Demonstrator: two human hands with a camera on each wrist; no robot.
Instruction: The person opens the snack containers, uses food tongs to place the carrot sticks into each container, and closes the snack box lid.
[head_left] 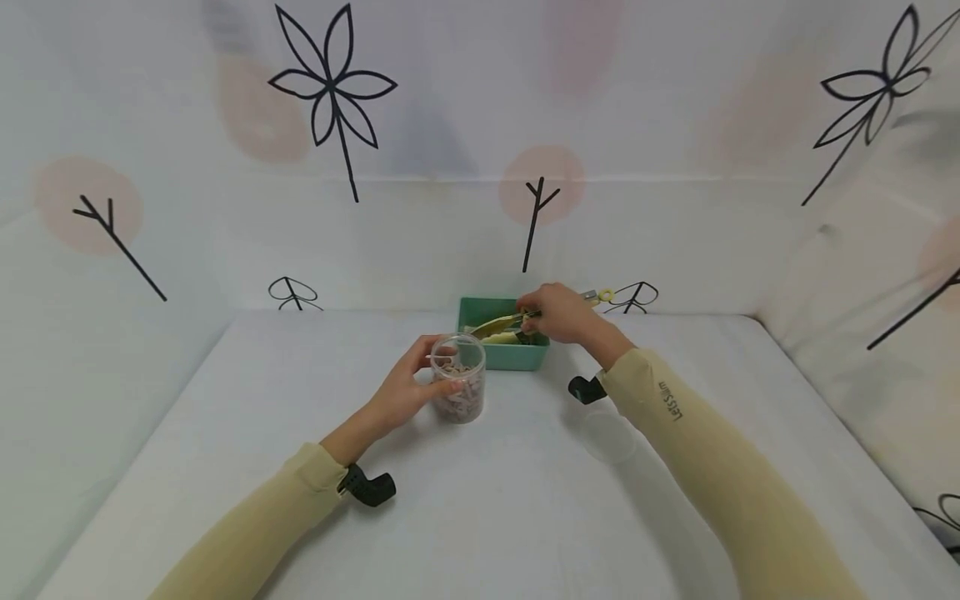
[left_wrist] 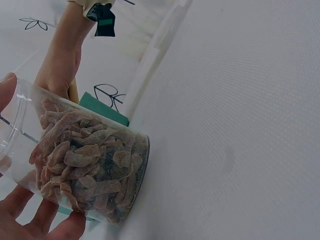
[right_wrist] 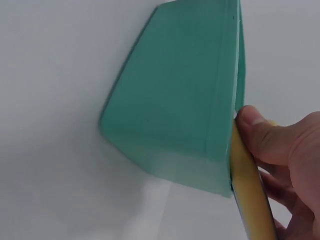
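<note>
My left hand [head_left: 401, 390] grips a clear jar [head_left: 461, 404] of pale brown dried strips [left_wrist: 82, 160] around its side, thumb in front and the other fingers behind. The jar stands upright on the white table, its top uncovered. Behind it and slightly right is a green rectangular bin [head_left: 517, 358]. Over the bin's right side, my right hand [head_left: 561, 313] holds yellow-handled tongs [right_wrist: 252, 200] between thumb and fingers. The tongs reach left into the bin's opening, toward the jar. Whether their tips hold anything cannot be made out. Something pale yellow lies inside the bin, partly hidden.
A clear round lid [head_left: 609, 437] lies on the white table [head_left: 480, 517] below my right wrist. Each wrist carries a black camera [head_left: 371, 487]. A patterned white wall [head_left: 420, 242] rises just behind the bin and encloses both sides.
</note>
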